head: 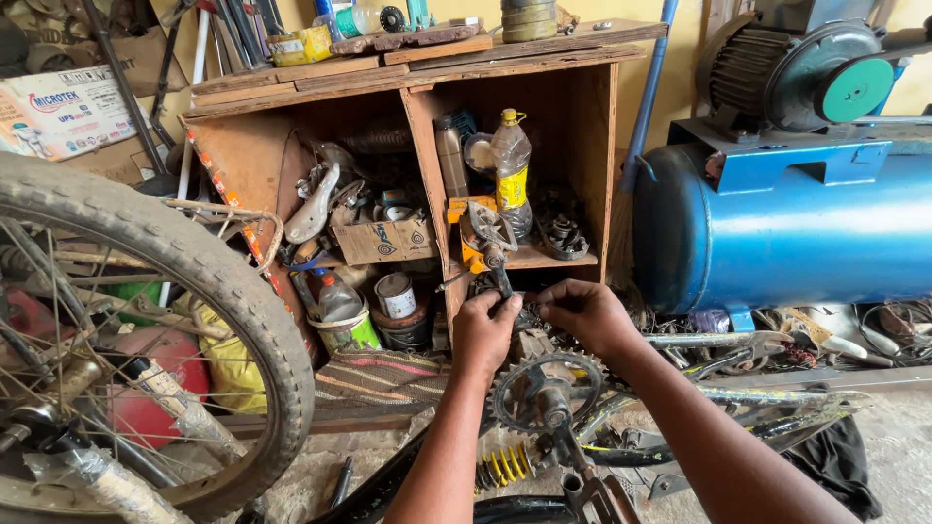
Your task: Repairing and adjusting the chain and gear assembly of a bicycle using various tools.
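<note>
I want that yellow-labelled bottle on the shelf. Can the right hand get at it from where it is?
Probably yes: the right hand is just below the shelf, and the bottle stands at the open front with nothing before it.

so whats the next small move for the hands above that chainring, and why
Probably draw the small dark part out toward the chainring. Both the left hand and the right hand pinch it between their fingertips, just below the wooden shelf and close against the clutter there. What the part is cannot be told, so a slow pull seems safest.
</note>
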